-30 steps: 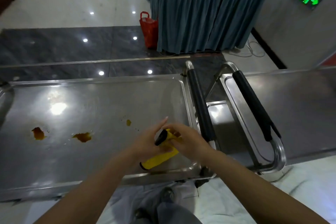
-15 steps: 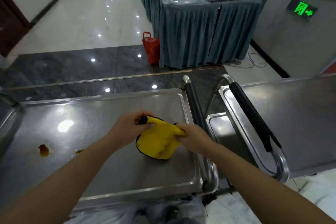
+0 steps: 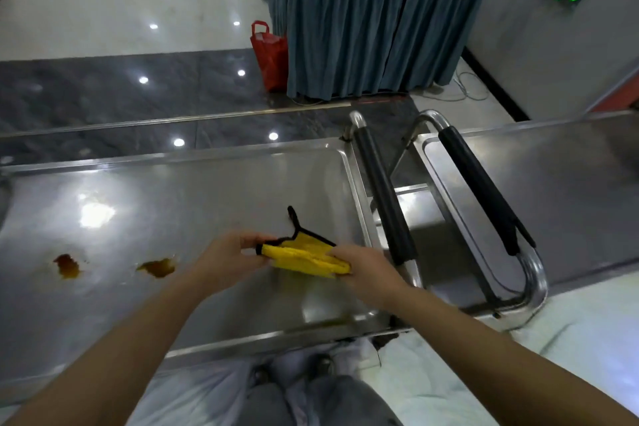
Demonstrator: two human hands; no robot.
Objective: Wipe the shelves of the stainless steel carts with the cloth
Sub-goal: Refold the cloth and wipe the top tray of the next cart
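**Folded cloth held between both hands above the cart shelf**

The yellow, black-edged cloth [image 3: 306,257] spans the gap between the hands. The left hand [image 3: 226,257] pinches its left end; the right hand [image 3: 363,264] grips its right end, fingers curled. It appears lifted slightly off the left stainless steel cart's top shelf [image 3: 193,204], right of two brown stains [image 3: 156,267].

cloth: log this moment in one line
cloth: folded, held above shelf | left hand: pinching | right hand: gripping | two stains: unwiped
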